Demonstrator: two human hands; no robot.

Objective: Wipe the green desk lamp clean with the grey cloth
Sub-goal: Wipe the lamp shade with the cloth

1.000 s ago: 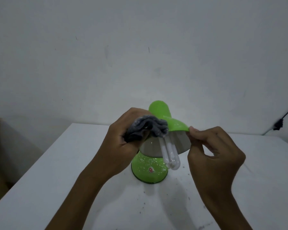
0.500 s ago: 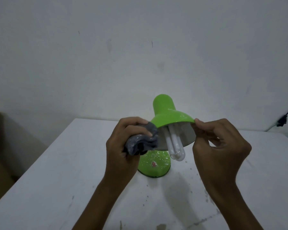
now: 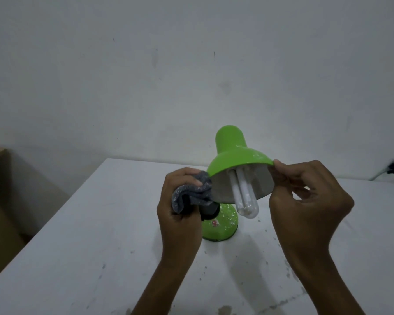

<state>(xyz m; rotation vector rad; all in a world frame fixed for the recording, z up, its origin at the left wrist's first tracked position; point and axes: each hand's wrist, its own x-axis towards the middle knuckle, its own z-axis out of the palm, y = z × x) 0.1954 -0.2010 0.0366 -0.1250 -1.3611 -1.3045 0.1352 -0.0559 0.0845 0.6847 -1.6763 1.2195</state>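
Green desk lamp (image 3: 234, 155) standing on the white table (image 3: 77, 235), shade tilting toward the camera with bulb (image 3: 245, 196) pointing down, left hand (image 3: 180, 208) bunching the grey cloth (image 3: 191, 193) against the shade's left rim, right hand (image 3: 305, 201) pinching the right rim.

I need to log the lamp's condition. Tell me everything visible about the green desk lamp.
The green desk lamp has a glossy, bell-shaped shade with a pale inner face, tilted toward the camera. A white folded-tube bulb pokes out below its rim. Its round green base, flecked with white specks and bearing a small red mark, stands on the white table. The right hand pinches the shade's right rim; the left hand presses a bunched grey cloth against the left rim. The neck is mostly hidden.
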